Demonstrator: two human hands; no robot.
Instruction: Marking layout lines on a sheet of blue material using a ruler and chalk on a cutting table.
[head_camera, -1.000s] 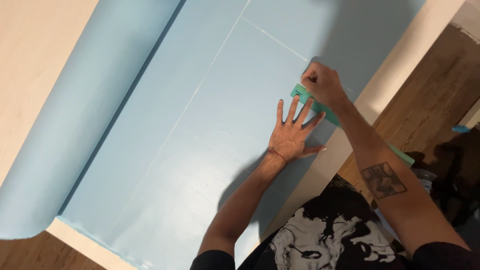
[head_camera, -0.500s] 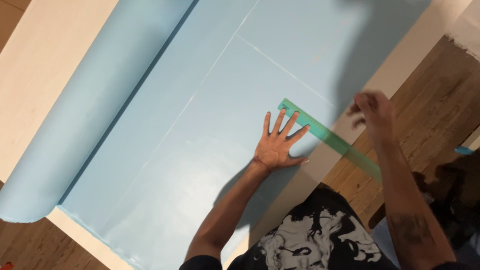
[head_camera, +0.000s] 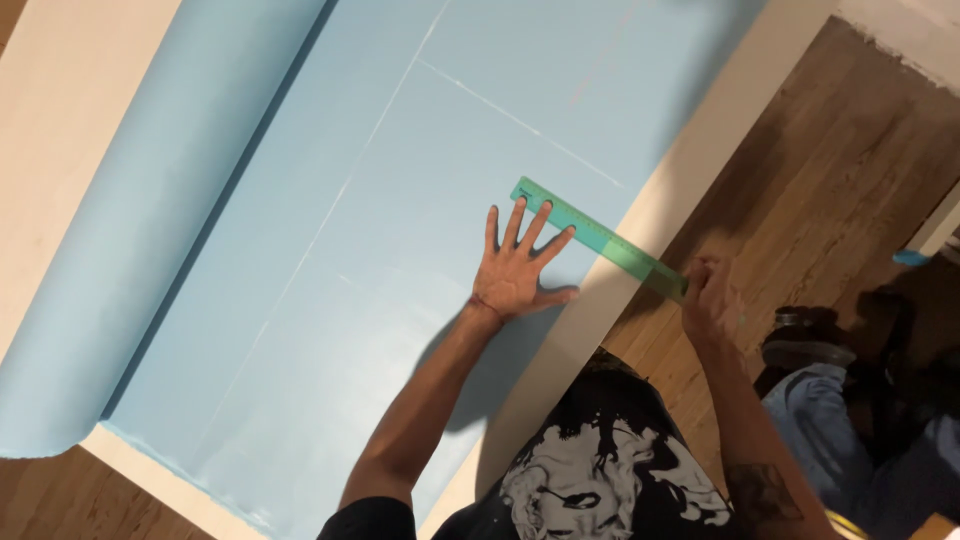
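Observation:
A wide light-blue sheet (head_camera: 400, 200) lies spread on a white table (head_camera: 690, 170), its far part rolled into a tube (head_camera: 150, 200) at the left. Thin pale lines are drawn across the sheet. My left hand (head_camera: 518, 270) presses flat on the sheet, fingers spread, fingertips touching a green ruler (head_camera: 595, 237). The ruler lies slantwise, reaching past the table's edge. My right hand (head_camera: 708, 297) grips the ruler's near end, out over the floor.
Wooden floor (head_camera: 840, 200) lies to the right of the table and at the lower left. My feet and a dark shoe (head_camera: 805, 340) are on the floor. A small blue item (head_camera: 910, 257) sits at the right edge.
My right hand has slid from the ruler's far end on the sheet down to its near end beyond the table edge. The ruler now lies uncovered. My left hand stays flat.

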